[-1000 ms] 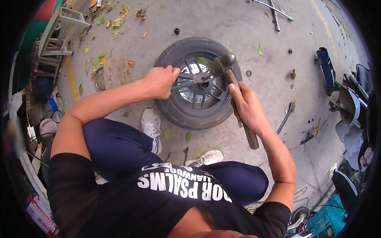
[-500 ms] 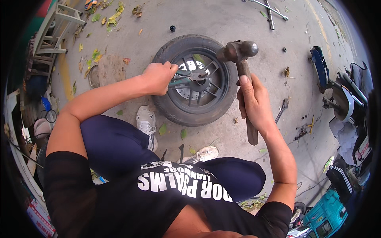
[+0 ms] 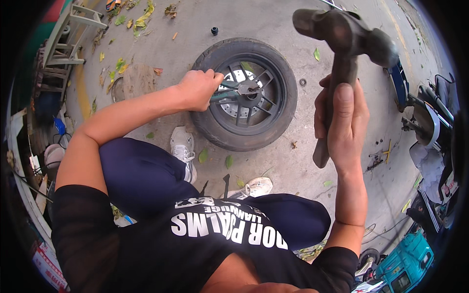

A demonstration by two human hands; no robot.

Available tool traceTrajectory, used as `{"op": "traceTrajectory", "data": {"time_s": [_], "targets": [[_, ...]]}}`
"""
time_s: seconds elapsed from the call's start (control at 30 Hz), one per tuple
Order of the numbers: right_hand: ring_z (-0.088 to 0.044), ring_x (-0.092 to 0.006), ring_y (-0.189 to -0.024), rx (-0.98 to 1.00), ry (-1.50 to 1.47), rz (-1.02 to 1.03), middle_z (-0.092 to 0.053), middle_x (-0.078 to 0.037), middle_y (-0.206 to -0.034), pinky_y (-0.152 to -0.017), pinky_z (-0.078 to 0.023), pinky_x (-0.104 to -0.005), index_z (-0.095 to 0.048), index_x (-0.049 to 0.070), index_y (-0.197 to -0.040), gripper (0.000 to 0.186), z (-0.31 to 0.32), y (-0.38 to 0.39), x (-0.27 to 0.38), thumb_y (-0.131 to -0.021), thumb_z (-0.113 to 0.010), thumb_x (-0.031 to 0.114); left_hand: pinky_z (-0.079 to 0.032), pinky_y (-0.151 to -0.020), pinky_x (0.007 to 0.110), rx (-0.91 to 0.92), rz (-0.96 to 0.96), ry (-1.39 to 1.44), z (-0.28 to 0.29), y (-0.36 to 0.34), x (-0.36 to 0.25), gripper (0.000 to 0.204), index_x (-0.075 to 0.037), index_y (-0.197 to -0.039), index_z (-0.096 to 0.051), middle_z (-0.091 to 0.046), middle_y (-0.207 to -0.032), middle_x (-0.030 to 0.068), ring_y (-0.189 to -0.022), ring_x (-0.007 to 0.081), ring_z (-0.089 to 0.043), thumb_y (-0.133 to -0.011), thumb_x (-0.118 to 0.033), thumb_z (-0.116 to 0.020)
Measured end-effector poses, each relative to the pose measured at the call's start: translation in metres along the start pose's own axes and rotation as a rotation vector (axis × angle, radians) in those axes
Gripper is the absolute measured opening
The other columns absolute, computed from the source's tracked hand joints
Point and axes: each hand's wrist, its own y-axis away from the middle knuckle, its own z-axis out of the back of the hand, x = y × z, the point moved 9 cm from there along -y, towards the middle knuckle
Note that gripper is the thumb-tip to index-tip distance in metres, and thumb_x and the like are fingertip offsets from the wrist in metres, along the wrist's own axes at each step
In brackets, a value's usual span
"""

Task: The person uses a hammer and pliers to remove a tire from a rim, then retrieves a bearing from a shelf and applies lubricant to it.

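Partly hidden is the tool in the left hand point(image 3: 198, 89): its fingers are wrapped tight around a slim green-grey rod point(image 3: 229, 93) whose near end vanishes inside the fist, while its far end lies on the hub of the wheel point(image 3: 244, 93), where the exact point of contact is hard to make out among the dark spokes. What kind of tool the rod is cannot be told. The right hand point(image 3: 342, 122) is closed firmly round the handle of a hammer point(image 3: 342, 34), raised high and well apart from the wheel; its dark head looms large and slightly blurred near the upper edge, and the handle's butt shows below the fist.

The wheel, a small tyre on a spoked rim with a brake disc showing through, lies flat on the concrete floor point(image 3: 273, 161) just ahead of a white shoe point(image 3: 183, 146); a second shoe point(image 3: 254, 186) shows nearer the knees. Fallen leaves point(image 3: 141, 19) litter the floor. A small black ring point(image 3: 303, 82) lies just right of the tyre, and a dark socket-like piece point(image 3: 214, 31) sits beyond it. At the right rim, motorcycle parts point(image 3: 430, 122) are bent and cut off by the lens.
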Motion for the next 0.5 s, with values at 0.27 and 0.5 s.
{"op": "traceTrajectory", "data": {"time_s": [0.27,0.5], "targets": [[-0.057,-0.0234,-0.052,0.138,0.236,-0.403,-0.055,-0.014,-0.06,-0.051,-0.045,-0.0394,-0.048,0.0,-0.085,0.052,-0.018,0.019,-0.11,-0.1,-0.042,0.049,-0.052,-0.062,0.043,0.005,-0.013,-0.039,0.011,-0.012,-0.009,0.05,0.001,-0.108,-0.049,-0.058,-0.091,0.0188,-0.076,0.035,-0.065,-0.062,-0.006,-0.068],[-0.042,-0.0047,-0.041,-0.071,-0.031,-0.014,-0.048,-0.001,-0.061,-0.038,-0.032,-0.0201,-0.048,0.0,-0.102,0.044,0.012,0.016,-0.02,-0.103,-0.038,0.043,-0.052,-0.065,0.046,0.007,0.007,0.014,0.011,-0.013,-0.005,0.046,0.0,-0.105,-0.048,-0.058,-0.093,0.0198,-0.079,0.038,-0.064,-0.064,-0.008,-0.068]]}}
